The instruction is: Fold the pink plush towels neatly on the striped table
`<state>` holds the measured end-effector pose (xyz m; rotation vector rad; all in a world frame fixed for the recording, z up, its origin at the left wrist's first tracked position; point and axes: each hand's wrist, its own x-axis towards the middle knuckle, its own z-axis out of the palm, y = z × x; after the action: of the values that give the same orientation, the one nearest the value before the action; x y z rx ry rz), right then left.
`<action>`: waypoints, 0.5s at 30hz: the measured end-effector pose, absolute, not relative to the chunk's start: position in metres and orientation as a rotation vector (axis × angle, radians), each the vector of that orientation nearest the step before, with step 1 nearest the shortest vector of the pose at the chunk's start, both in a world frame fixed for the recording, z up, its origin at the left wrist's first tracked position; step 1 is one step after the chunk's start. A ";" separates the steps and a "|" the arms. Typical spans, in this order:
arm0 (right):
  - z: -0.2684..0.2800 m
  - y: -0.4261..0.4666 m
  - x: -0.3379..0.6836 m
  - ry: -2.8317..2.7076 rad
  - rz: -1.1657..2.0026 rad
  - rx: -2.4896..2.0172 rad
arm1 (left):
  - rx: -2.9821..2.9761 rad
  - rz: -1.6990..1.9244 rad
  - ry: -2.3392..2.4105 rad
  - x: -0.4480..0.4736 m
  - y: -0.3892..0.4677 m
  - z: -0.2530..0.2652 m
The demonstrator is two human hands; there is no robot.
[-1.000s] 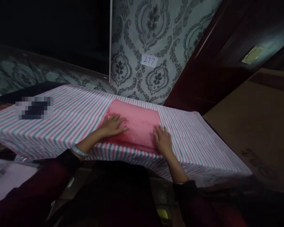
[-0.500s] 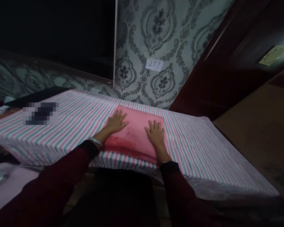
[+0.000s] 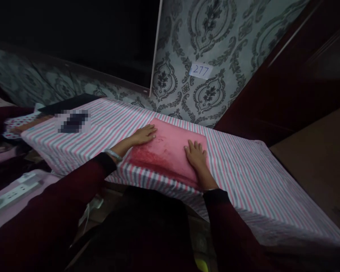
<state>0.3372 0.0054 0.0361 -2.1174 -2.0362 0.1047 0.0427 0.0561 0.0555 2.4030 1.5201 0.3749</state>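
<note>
At far left, low down, a white plastic power strip (image 3: 10, 192) on a pale pink surface. Further up, a flat dark rectangular object (image 3: 69, 102) at the far left corner of the table. Over the table, a cloth striped in pink, grey and white (image 3: 243, 177), draped past the near edge.

Left hand (image 3: 143, 135) laid flat, fingers stretched out and close together, palm down on the left far corner of the folded pink soft cloth (image 3: 170, 149); nothing gripped. On that wrist, a pale green bangle (image 3: 112, 154) at the cuff of a dark maroon sleeve (image 3: 70, 196).

Pink cloth in a rectangle on the striped cloth, near the table's front edge, between the two hands; darker along its near side.

Right hand (image 3: 197, 155) also flat and open, fingers slightly spread, pressed palm down on the right part of the pink cloth, close to its right edge; nothing gripped.

Behind, grey damask-patterned wallpaper (image 3: 215, 49) with a small white label marked 277 (image 3: 200, 70). At far right, a dark red wooden door (image 3: 294, 75).
</note>
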 end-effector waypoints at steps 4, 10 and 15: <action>0.036 -0.024 0.294 -2.212 0.069 -1.844 | 2.558 0.402 1.571 0.055 0.001 0.048; 0.009 -0.050 0.248 -2.303 -0.008 -1.763 | 2.650 0.358 1.733 0.081 -0.043 0.015; 0.006 -0.049 0.251 -2.316 -0.011 -1.768 | 2.710 0.339 1.731 0.078 -0.040 0.012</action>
<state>0.2508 -0.0491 0.0062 -1.7678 -2.3157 -0.0106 0.0781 -0.0399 0.0121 2.7100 1.7307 0.3387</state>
